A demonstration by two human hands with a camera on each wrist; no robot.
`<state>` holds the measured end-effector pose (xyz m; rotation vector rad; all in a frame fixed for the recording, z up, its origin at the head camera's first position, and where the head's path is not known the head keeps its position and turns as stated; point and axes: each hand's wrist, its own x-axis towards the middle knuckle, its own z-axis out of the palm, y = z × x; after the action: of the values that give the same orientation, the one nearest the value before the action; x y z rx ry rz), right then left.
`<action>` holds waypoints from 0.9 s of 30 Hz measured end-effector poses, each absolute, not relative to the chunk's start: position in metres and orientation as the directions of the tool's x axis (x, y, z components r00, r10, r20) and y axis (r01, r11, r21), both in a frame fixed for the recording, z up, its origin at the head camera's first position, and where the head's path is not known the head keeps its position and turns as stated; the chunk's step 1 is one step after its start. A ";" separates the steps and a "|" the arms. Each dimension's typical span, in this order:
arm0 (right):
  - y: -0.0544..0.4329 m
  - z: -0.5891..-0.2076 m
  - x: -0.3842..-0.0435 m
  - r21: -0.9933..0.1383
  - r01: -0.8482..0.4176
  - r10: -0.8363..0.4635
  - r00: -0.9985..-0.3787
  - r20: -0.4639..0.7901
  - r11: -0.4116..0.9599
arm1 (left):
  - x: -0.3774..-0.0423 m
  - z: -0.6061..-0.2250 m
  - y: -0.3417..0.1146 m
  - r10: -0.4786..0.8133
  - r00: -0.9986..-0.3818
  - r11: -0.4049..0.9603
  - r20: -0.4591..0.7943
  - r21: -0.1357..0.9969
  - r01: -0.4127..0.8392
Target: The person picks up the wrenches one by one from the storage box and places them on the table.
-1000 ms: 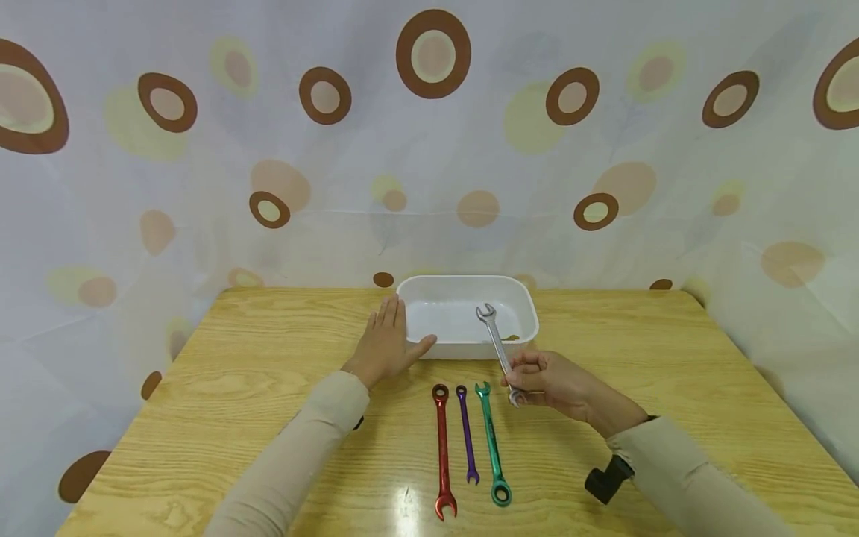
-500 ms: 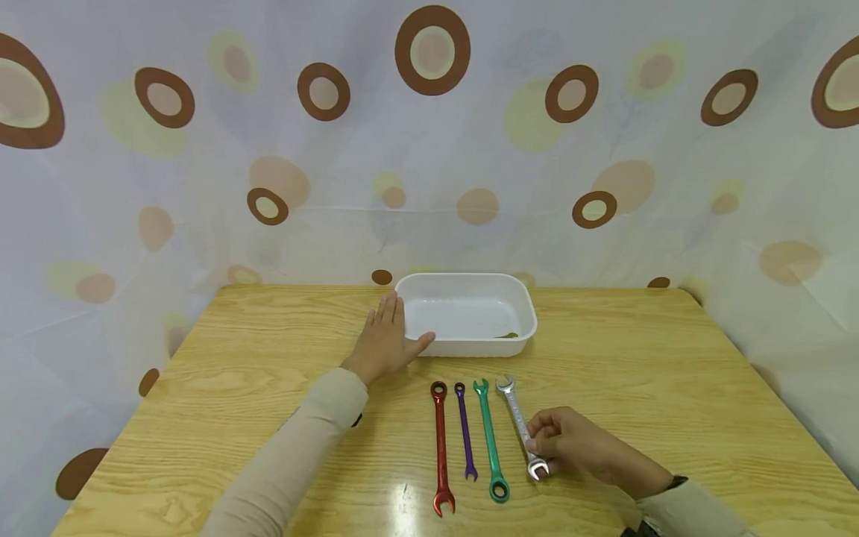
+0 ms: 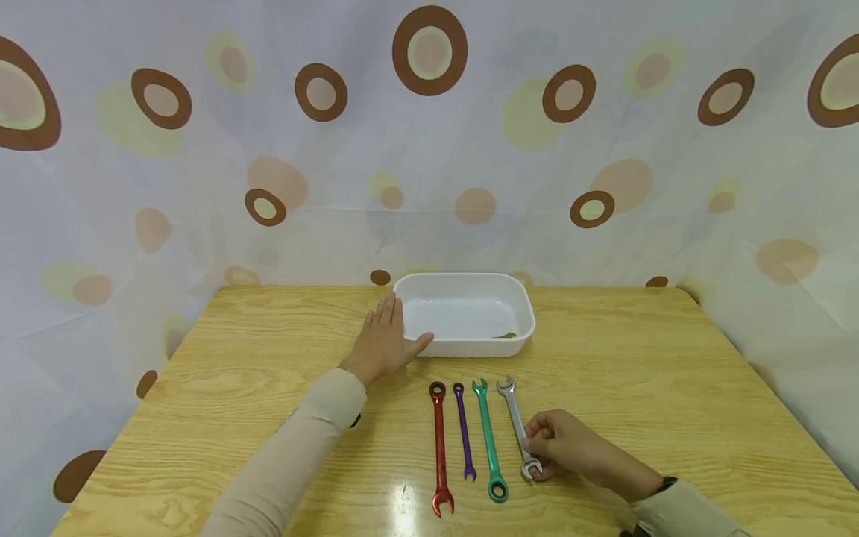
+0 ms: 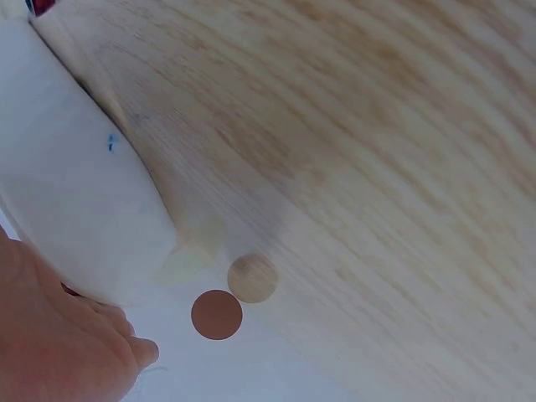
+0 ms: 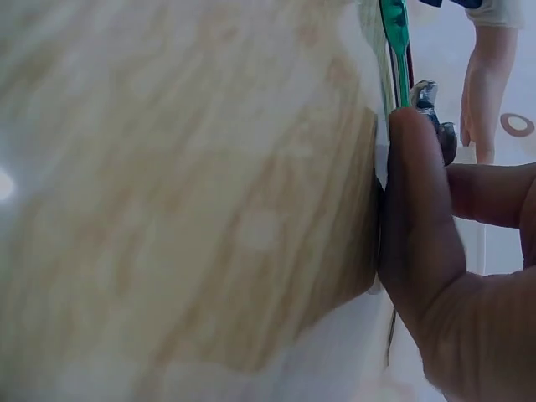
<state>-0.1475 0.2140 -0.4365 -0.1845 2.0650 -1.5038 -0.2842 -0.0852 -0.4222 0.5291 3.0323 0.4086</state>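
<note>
In the head view my right hand [image 3: 580,451] pinches the shaft of a silver open-ended wrench [image 3: 515,415] near its lower end. The wrench lies on the table at the right end of a row. To its left lie a green wrench [image 3: 489,436], a purple wrench [image 3: 464,425] and a red wrench [image 3: 439,440]. My left hand [image 3: 382,343] rests with straight fingers against the left side of a white tub [image 3: 470,348], its thumb at the front rim. In the right wrist view the fingers hide most of the silver wrench [image 5: 425,94].
Inside the tub, a small olive-coloured piece [image 3: 508,335] shows by the front right corner, mostly hidden by the wall. The wooden table [image 3: 268,388] meets a patterned cloth [image 3: 429,164] behind and at both sides.
My right hand has brought the silver wrench down from over the tub's front edge to the table beside the green one, then shifted its lower end slightly left. The left hand stays in place.
</note>
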 end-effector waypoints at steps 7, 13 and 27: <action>0.210 -0.435 -0.149 -0.859 0.134 -0.388 -0.850 -0.356 0.493 | -0.284 -0.424 -0.086 0.340 -0.940 0.906 0.016 0.262 0.332; 0.207 -0.430 -0.150 -0.835 0.122 -0.388 -0.843 -0.373 0.537 | -0.283 -0.423 -0.087 0.342 -0.940 0.905 0.017 0.264 0.334; 0.208 -0.428 -0.154 -0.813 0.079 -0.393 -0.846 -0.360 0.577 | -0.283 -0.423 -0.088 0.339 -0.941 0.904 0.014 0.271 0.330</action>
<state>-0.1540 0.2076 -0.4283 -0.2501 2.2966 -1.2200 -0.2830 -0.0877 -0.4226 0.5333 3.0329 0.4223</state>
